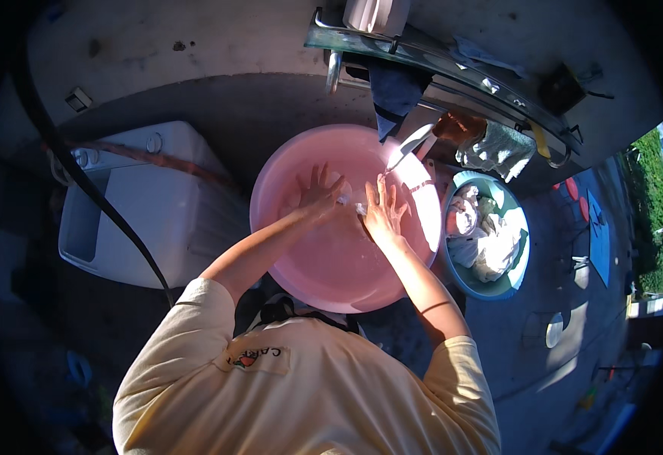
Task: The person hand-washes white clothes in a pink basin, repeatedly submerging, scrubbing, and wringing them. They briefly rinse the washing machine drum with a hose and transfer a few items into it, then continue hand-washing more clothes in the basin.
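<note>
A large round pink plastic basin [331,273] stands before me, with what looks like water in it. My left hand [318,196] is over the basin's left half, fingers spread and nothing gripped. A pale rounded patch shows beside its thumb; I cannot tell what it is. Toward the sunlit right side of the same basin, my right hand [383,210] has its fingers apart and is also free of any object. Small white bits, perhaps suds, cling at the inner sides of both hands. Whether the palms touch the water is unclear.
Right of the pink basin, a teal tub [499,293] holds white wet-looking cloths [493,244]. A white washing machine [138,222] stands left, with a black hose [101,199] crossing the view. Ahead, a glass shelf [365,42] has a dark cloth [396,94] and towels [493,151] below.
</note>
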